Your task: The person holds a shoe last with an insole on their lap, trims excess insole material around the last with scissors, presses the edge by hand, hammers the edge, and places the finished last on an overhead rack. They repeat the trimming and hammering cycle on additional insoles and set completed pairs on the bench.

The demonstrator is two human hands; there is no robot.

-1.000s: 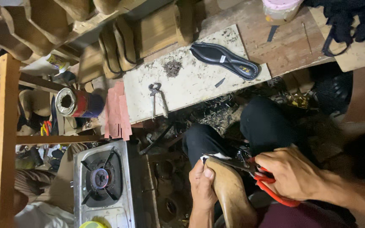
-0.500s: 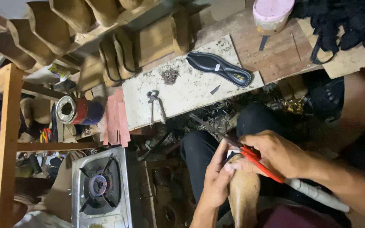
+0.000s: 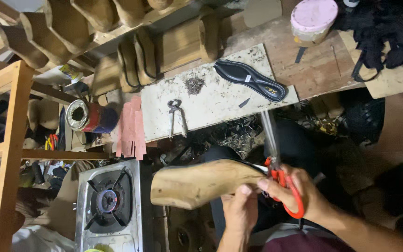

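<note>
My left hand (image 3: 239, 211) grips a wooden shoe last (image 3: 200, 182) from below, holding it level with its toe to the left. A dark piece of material runs along the last's upper edge. My right hand (image 3: 299, 191) holds red-handled scissors (image 3: 281, 177), blades pointing up, at the right end of the last. On the white board (image 3: 220, 105) beyond lie a black insole (image 3: 250, 80), metal pincers (image 3: 177, 115) and a small pile of tacks (image 3: 194, 86).
A gas stove (image 3: 106, 203) with a lit burner stands at the lower left. A tin can (image 3: 87, 116) and pink strips (image 3: 130, 126) lie left of the board. Wooden lasts (image 3: 131, 60) line the shelf above. A pink-lidded tub (image 3: 312, 18) sits top right, a wooden frame (image 3: 10, 140) far left.
The last has swung from pointing toward me to lying level, toe to the left. The scissors turned from lying flat across it to blades pointing up.
</note>
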